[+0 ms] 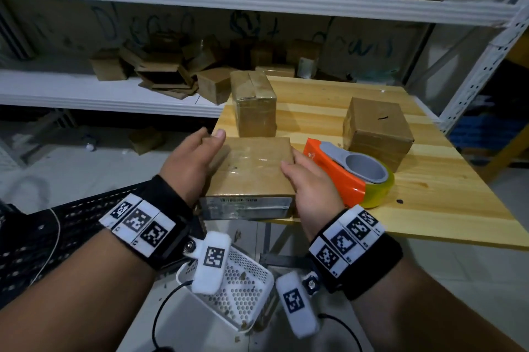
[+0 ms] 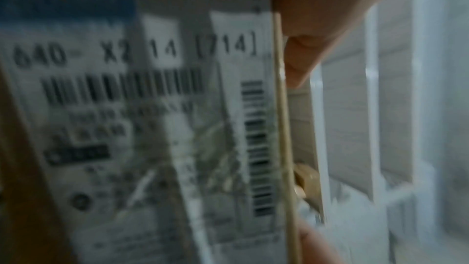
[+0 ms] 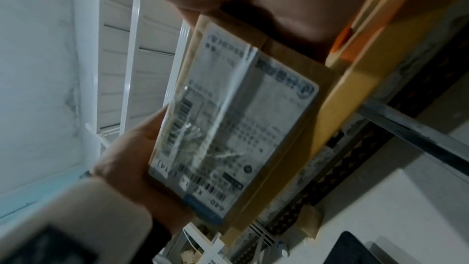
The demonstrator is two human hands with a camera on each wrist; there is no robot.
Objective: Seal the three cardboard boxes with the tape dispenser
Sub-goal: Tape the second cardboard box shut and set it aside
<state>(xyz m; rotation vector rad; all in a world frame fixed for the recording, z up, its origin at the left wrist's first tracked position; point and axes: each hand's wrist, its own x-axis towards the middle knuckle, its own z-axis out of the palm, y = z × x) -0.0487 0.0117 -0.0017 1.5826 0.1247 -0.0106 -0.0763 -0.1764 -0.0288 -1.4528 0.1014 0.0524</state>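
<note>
I hold a flat cardboard box (image 1: 254, 168) between both hands at the table's near left corner. My left hand (image 1: 194, 162) grips its left side, thumb on top. My right hand (image 1: 309, 182) grips its right side. A white shipping label (image 1: 246, 207) covers the near face, blurred close up in the left wrist view as label (image 2: 152, 107) and in the right wrist view as label (image 3: 228, 127). An orange tape dispenser (image 1: 352, 177) with a yellowish roll lies just right of my right hand. A tall taped box (image 1: 253, 105) stands behind, and a squarer box (image 1: 378, 128) at the right.
The wooden table (image 1: 429, 202) has bare room at the right and front. White shelving (image 1: 114, 94) behind carries several loose cardboard boxes. A white perforated basket (image 1: 243, 288) sits on the floor below my wrists, a black mesh panel (image 1: 57, 237) at the left.
</note>
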